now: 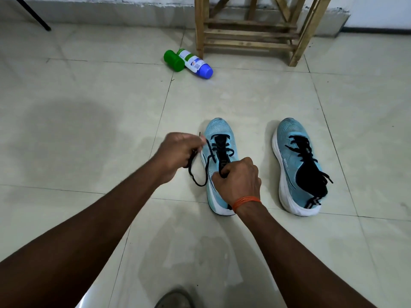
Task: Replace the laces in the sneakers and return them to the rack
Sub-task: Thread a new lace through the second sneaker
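Two light blue sneakers with white soles stand on the tiled floor, toes pointing away from me. The left sneaker (pixel 219 130) has a black lace (pixel 201 172) threaded through its lower eyelets. My left hand (pixel 178 152) pinches one end of that lace just left of the shoe, and a loop of it hangs to the floor. My right hand (pixel 239 181) rests over the shoe's tongue and grips the other lace strand; it hides the heel opening. The right sneaker (pixel 291 156) stands apart with its black lace loosely threaded and trailing.
A wooden rack (pixel 249 34) stands against the back wall. A green cap (pixel 173 60) and a white bottle with a blue end (pixel 195 63) lie on the floor left of it. A black pole (pixel 33 14) leans at top left. A dark shoe tip (pixel 175 298) shows at the bottom edge.
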